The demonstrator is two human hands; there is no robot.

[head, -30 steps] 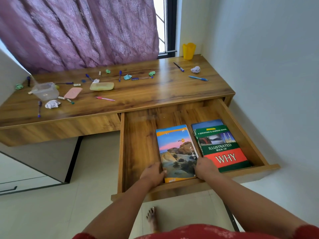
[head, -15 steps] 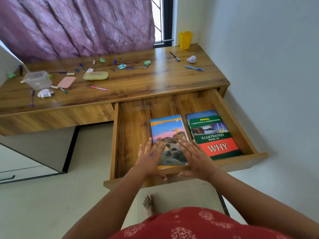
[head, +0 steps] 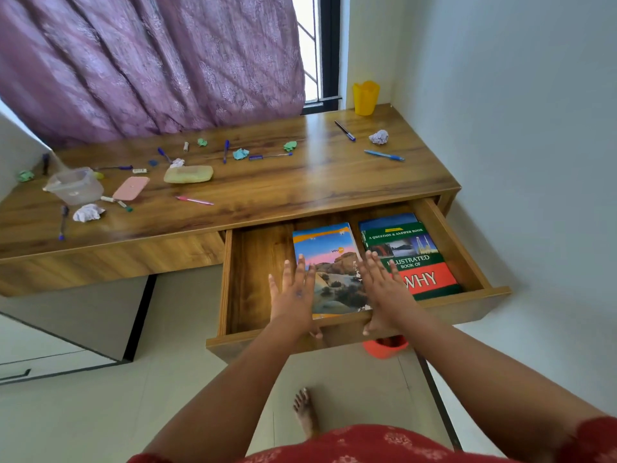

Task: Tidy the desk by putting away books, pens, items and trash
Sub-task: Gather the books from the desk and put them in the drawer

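both hands flat, fingers spread, grip released on both: left hand (head: 293, 295) and right hand (head: 384, 292) over the front of the open drawer (head: 260, 262). landscape book (head: 329, 259) and green book (head: 409, 252) lie side by side inside. pens, paper balls and a yellow cup (head: 365, 96) on the desk (head: 300, 182).

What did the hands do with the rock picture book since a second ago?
Both hands let go of the landscape book: left hand and right hand lifted off its near edge and opened flat above it. The book, the WHY book and the drawer stayed put.
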